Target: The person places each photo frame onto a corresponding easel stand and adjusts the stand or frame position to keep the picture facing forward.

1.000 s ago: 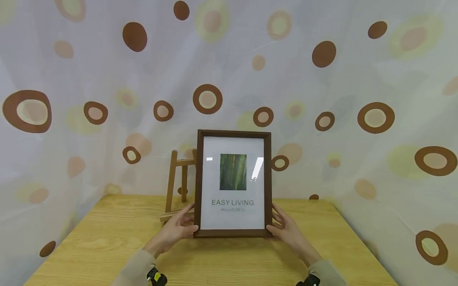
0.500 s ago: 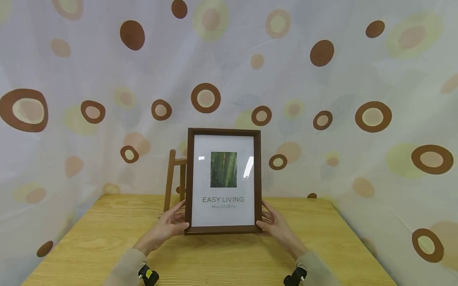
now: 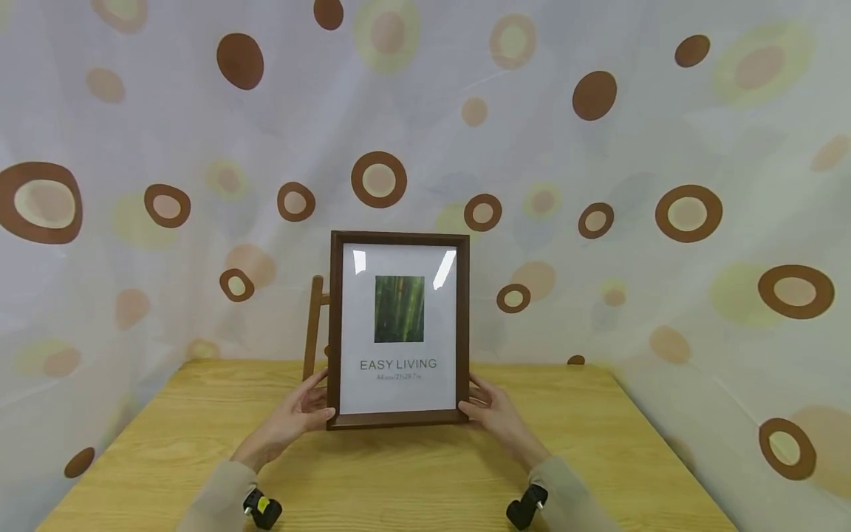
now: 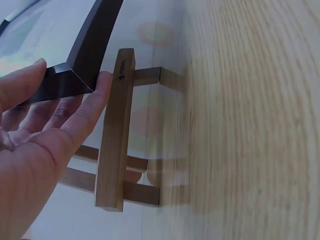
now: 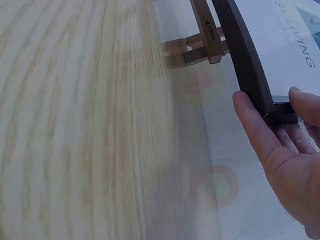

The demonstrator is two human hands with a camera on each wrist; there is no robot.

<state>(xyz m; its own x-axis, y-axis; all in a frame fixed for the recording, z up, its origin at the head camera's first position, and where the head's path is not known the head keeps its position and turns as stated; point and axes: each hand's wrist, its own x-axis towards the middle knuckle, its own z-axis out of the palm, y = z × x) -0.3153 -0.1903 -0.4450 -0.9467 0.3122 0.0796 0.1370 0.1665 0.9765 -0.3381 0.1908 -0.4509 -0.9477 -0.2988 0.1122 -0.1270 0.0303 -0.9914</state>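
Observation:
A dark brown picture frame (image 3: 400, 329) with a green picture and the words "EASY LIVING" is held upright by both hands. My left hand (image 3: 286, 423) grips its lower left corner, the thumb on the front. At the lower right corner my right hand (image 3: 499, 418) pinches it the same way. Behind the frame stands a small wooden easel (image 3: 312, 329), mostly hidden in the head view. Its front ledge (image 4: 116, 130) shows in the left wrist view, close beside the frame's corner and my fingertips. The right wrist view shows the end of that easel ledge (image 5: 207, 32) past the frame's edge.
The easel stands on a light wooden table (image 3: 399, 480) toward its back edge. A pale curtain (image 3: 425, 111) with brown and yellow circles hangs behind the table and at both sides.
Both hands have carried the picture frame left and slightly up in the head view. It now covers more of the easel, leaving only the left leg and a bit of crossbar showing.

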